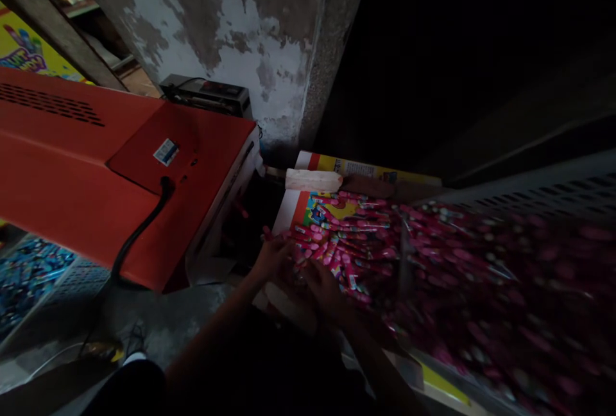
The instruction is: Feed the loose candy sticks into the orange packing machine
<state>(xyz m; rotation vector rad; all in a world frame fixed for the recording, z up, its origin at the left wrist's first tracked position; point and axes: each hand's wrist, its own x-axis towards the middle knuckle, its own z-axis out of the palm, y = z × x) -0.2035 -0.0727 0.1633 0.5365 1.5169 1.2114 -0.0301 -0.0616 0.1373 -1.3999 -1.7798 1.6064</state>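
Observation:
Slim pink candy tubes [356, 226] with wrapped ends lie in a loose layer on a printed cardboard sheet [290, 210]. My left hand [275, 257] is at the left edge of this layer, beside the dark opening of the red machine. Its fingers are closed, and a pink tube [266, 232] shows at the fingertips. To its right, my right hand [323, 282] reaches over the near edge of the tubes with fingers curled. Dim light hides what, if anything, those fingers hold.
The red machine [144, 140] with a black cable [139, 230] stands at left. A wooden block [312, 180] edges the sheet's far side. A large heap of pink tubes [505, 275] fills the right, by a white crate wall [539, 178]. A crate of blue packets [29, 281] stands lower left.

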